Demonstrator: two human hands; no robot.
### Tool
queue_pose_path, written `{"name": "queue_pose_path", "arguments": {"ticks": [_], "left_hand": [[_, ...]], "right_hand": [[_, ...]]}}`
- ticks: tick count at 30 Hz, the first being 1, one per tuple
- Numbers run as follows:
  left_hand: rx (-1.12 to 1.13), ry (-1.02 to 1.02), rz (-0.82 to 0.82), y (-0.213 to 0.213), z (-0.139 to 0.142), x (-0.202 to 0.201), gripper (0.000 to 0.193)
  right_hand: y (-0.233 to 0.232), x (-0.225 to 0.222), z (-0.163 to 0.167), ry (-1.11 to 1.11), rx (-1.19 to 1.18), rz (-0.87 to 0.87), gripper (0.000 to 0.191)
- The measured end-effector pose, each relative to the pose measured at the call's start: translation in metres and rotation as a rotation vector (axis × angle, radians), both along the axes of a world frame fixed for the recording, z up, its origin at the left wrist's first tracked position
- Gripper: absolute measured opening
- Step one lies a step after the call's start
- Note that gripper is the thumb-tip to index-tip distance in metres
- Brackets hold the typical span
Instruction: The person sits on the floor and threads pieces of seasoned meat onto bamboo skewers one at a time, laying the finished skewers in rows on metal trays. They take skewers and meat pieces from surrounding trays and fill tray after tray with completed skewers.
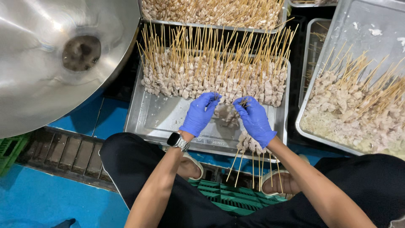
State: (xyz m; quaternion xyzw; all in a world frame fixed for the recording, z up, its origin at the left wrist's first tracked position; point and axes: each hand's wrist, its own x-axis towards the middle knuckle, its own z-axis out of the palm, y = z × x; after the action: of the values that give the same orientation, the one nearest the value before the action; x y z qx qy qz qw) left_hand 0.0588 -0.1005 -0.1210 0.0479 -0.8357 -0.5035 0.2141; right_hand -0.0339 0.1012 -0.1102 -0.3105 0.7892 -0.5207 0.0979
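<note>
Both my hands wear blue gloves and meet over a metal tray (156, 120). My left hand (200, 113) and my right hand (254, 120) pinch the two ends of a meat skewer (227, 113) between them, pale meat pieces hanging on its stick. A long row of finished meat skewers (211, 78) lies across the far half of the tray, sticks pointing away from me. A small bunch of skewers (249, 145) lies under my right wrist, its sticks jutting over the tray's near edge. A watch sits on my left wrist.
A big shiny metal bowl (42, 63) fills the upper left. A second tray (371, 25) at the right holds skewers and loose meat. Another tray of skewers (211, 10) sits at the top. Below are a blue floor, green crate (228, 196) and my knees.
</note>
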Motion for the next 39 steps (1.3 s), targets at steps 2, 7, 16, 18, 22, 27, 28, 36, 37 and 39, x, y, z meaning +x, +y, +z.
{"name": "queue_pose_path", "arguments": {"ticks": [2, 7, 16, 18, 22, 27, 28, 36, 37, 39], "left_hand": [[0.04, 0.044, 0.009, -0.006, 0.0, 0.001, 0.019], [0.073, -0.073, 0.099, -0.019, 0.003, 0.006, 0.017], [0.0, -0.113, 0.031, -0.001, 0.018, 0.014, 0.017], [-0.013, -0.093, 0.002, 0.004, 0.023, 0.019, 0.017], [0.001, -0.089, -0.074, 0.02, 0.03, 0.046, 0.014], [-0.102, -0.127, -0.071, 0.053, 0.026, 0.089, 0.02], [-0.144, -0.132, -0.075, 0.059, 0.023, 0.098, 0.022], [-0.168, -0.27, -0.139, 0.066, -0.007, 0.137, 0.052], [-0.187, -0.283, -0.181, 0.061, -0.01, 0.139, 0.055], [-0.196, -0.327, -0.241, 0.05, -0.018, 0.14, 0.052]], "right_hand": [[0.002, -0.002, 0.001, 0.016, -0.015, -0.006, 0.02], [0.008, -0.004, 0.009, -0.031, 0.011, -0.032, 0.021], [0.009, 0.006, 0.025, 0.027, 0.035, 0.047, 0.017], [0.01, 0.008, 0.024, 0.178, 0.061, 0.054, 0.016], [0.016, 0.013, 0.023, 0.097, 0.175, 0.105, 0.016], [0.026, 0.058, 0.013, 0.314, 0.112, 0.251, 0.02], [0.028, 0.071, 0.009, 0.308, 0.156, 0.295, 0.021], [0.033, 0.111, -0.028, 0.487, 0.482, 0.627, 0.027], [0.032, 0.112, -0.029, 0.468, 0.511, 0.647, 0.026], [0.028, 0.11, -0.024, 0.277, 0.528, 0.636, 0.025]]}}
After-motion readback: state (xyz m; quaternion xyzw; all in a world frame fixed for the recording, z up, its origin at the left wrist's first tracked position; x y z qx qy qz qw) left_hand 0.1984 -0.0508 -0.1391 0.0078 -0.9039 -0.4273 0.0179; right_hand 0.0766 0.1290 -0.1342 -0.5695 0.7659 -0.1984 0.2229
